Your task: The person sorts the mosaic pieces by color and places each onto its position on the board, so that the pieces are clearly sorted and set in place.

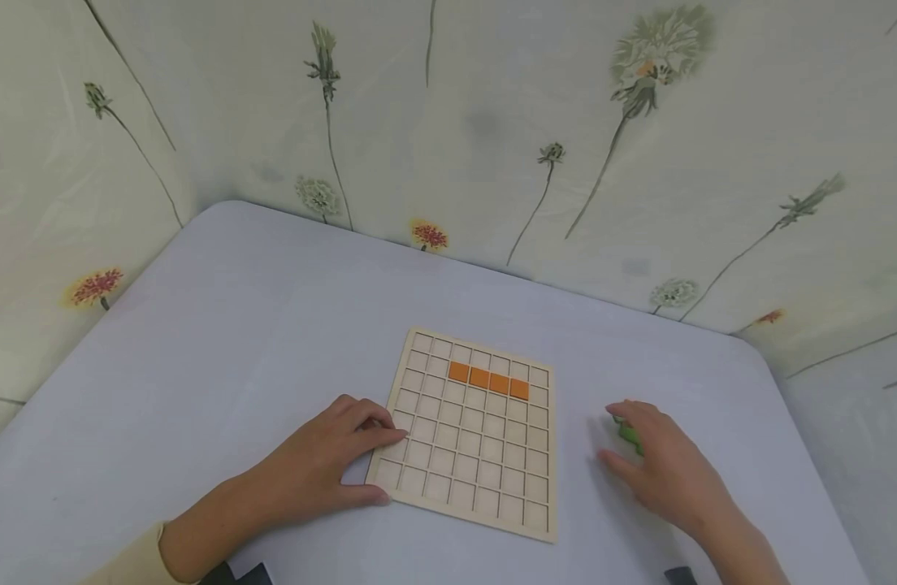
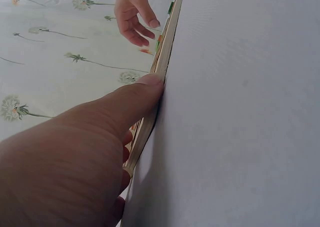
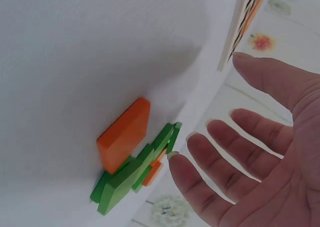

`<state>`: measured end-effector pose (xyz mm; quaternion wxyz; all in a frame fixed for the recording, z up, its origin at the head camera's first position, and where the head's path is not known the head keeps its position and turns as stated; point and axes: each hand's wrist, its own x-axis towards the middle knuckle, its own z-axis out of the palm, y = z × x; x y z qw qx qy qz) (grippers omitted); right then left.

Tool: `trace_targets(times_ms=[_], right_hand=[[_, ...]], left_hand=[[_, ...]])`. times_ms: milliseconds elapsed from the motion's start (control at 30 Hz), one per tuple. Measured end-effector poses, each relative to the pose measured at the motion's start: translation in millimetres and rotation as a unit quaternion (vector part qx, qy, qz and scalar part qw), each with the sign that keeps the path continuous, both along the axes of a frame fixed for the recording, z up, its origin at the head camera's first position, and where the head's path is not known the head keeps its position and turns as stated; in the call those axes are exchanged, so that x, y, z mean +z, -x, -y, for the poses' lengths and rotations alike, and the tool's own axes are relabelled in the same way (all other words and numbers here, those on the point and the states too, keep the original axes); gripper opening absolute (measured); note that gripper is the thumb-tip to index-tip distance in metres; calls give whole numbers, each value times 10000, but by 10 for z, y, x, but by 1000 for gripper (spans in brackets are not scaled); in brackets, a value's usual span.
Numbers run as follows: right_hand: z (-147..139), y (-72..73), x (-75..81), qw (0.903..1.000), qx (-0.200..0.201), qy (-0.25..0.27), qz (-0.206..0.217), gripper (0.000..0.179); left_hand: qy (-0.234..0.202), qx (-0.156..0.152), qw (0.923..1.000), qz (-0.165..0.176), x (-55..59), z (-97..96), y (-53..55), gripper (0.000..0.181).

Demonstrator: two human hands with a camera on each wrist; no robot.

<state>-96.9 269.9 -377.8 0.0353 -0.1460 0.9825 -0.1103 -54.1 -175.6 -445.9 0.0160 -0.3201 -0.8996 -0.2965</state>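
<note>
A pale wooden grid board [image 1: 478,455] lies on the table, with several orange square tiles [image 1: 479,379] in a row in its second row from the far side. My left hand [image 1: 324,455] holds the board's near left corner, the thumb at the near edge and the fingers along the left side. To the right of the board, my right hand [image 1: 675,471] hovers with spread, slightly bent fingers and nothing in its grasp. Beneath and beside it is a loose pile of green tiles [image 3: 125,182], partly hidden in the head view; an orange tile [image 3: 125,137] leans on the pile.
The table [image 1: 273,325] has a plain pale cover. Behind it and at both sides hangs a flower-printed cloth [image 1: 478,162]. Dark objects [image 1: 251,575] show at the bottom edge near the left wrist.
</note>
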Motion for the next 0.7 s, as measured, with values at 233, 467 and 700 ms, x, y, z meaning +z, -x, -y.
trace_targets(times_ms=[233, 467, 700], right_hand=[[-120, 4, 5, 9995, -249, 4, 188, 63], [-217, 23, 49, 9986, -416, -148, 296, 67], [-342, 30, 63, 9989, -314, -234, 259, 54]], left_hand=[[-17, -11, 10000, -45, 2, -2, -2, 67], [-32, -35, 10000, -46, -2, -9, -1, 67], [-15, -21, 10000, -41, -6, -4, 5, 68]])
